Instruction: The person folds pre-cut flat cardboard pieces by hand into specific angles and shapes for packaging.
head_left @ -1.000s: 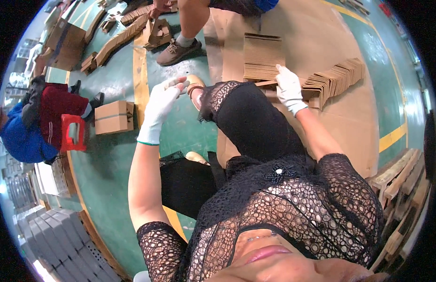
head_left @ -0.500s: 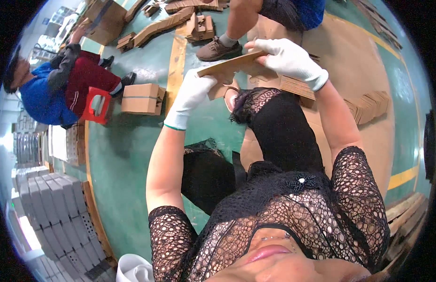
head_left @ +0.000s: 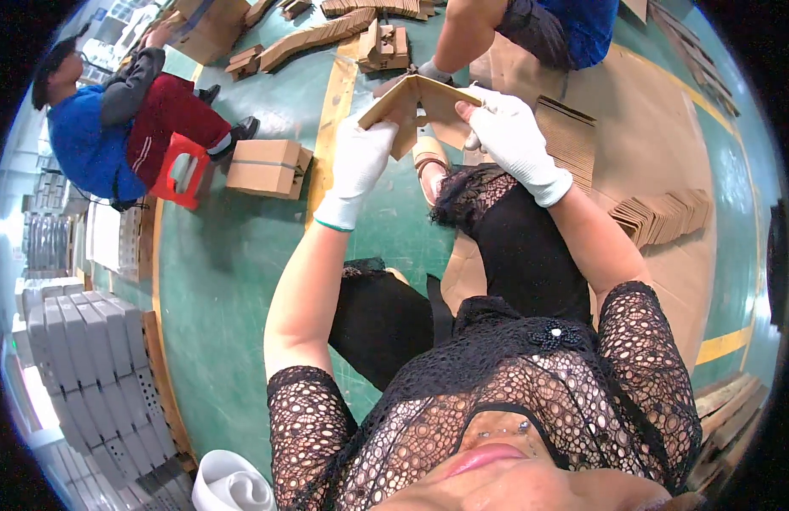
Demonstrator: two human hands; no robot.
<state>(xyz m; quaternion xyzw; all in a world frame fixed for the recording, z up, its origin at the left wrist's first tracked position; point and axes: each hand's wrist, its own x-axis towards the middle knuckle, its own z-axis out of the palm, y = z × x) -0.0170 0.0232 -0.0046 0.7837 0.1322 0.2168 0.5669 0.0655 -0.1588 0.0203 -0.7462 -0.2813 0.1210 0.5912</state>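
Our left hand (head_left: pixel 366 159) and right hand (head_left: pixel 512 140) each pinch one side of the bent cardboard (head_left: pixel 403 117). It looks light and stiff, best held by its edges.

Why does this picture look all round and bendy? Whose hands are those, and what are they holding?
There's no robot here, just a person wearing a camera on their head. It looks down, so you see their own arms, and its very wide lens makes straight things look curved.

The left hand and right hand wear white gloves. Between them they hold a piece of cardboard, bent in the middle like a little roof.

A big brown sheet covers part of the green floor. On it are a stack of flat cardboard and a row of bent cardboard pieces. Over on the left, a closed box stands near another person on a red stool.
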